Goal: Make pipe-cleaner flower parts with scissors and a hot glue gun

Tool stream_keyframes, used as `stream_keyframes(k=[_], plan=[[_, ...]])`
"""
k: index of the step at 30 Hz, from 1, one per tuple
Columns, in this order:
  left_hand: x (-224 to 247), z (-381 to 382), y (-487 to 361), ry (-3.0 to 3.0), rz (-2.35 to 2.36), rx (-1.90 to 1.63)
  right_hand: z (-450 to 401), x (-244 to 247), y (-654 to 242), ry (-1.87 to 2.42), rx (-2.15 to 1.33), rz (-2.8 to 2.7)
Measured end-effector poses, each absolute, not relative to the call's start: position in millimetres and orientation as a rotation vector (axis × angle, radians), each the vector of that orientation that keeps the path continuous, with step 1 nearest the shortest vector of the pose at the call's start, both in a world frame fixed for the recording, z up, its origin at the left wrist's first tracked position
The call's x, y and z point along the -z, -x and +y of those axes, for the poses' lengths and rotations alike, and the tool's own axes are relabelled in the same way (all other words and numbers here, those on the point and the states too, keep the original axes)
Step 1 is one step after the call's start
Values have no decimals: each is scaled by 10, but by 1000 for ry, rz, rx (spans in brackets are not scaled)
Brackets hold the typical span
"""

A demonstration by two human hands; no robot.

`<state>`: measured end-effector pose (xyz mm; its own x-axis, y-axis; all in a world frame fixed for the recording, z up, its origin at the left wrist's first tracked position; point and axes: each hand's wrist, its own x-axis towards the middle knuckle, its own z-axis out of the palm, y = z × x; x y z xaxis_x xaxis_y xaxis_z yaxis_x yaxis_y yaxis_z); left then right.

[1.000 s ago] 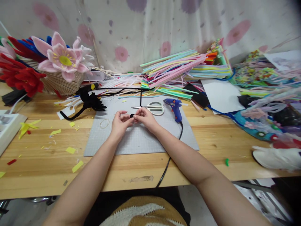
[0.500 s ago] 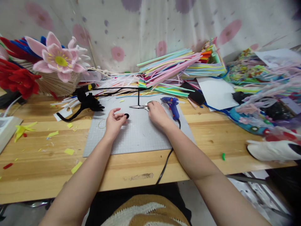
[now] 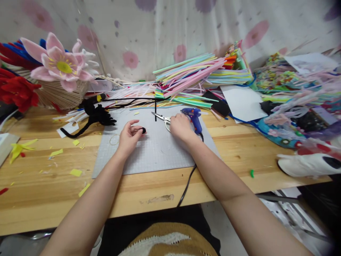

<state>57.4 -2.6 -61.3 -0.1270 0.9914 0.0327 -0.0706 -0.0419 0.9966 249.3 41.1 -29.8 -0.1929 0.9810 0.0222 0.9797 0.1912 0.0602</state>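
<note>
Over the left part of the grey mat (image 3: 160, 160), my left hand (image 3: 129, 136) pinches a small round black piece (image 3: 144, 130) between thumb and fingers. My right hand (image 3: 181, 127) is at the white handles of the scissors (image 3: 162, 117), fingers curled round them; the blades point left, across a short black strip (image 3: 156, 106). Just right of that hand a blue glue gun (image 3: 195, 119) lies on the mat. A fuzzy black shape with a long curved stem (image 3: 98, 115) rests at the mat's left edge.
Pink (image 3: 62, 67) and red fuzzy flowers stand at the back left. Colourful pipe cleaners (image 3: 191, 74) are heaped behind the mat. A white paper (image 3: 242, 103) and a white shoe-like object (image 3: 306, 164) are on the right. Yellow scraps (image 3: 76, 172) lie left; a black cord (image 3: 188, 186) crosses the front edge.
The scissors have turned, their tips now higher and further right over the black strip, and my right hand has shifted slightly. My left hand still pinches the black piece.
</note>
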Motion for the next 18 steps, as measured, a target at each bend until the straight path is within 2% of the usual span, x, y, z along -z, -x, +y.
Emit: stream_keyframes(k=[5,9,18], plan=[[627,-26,-556,-1043,1258,-1329,350,282,-2602,-1986,10,2473],[612,-35,-558,-1009,1287,-1314,287,362,-2805,-1901,123,2787],[515,-53,-592,-982,1365,-1158,246,612,-3011,-1731,-118,2955]])
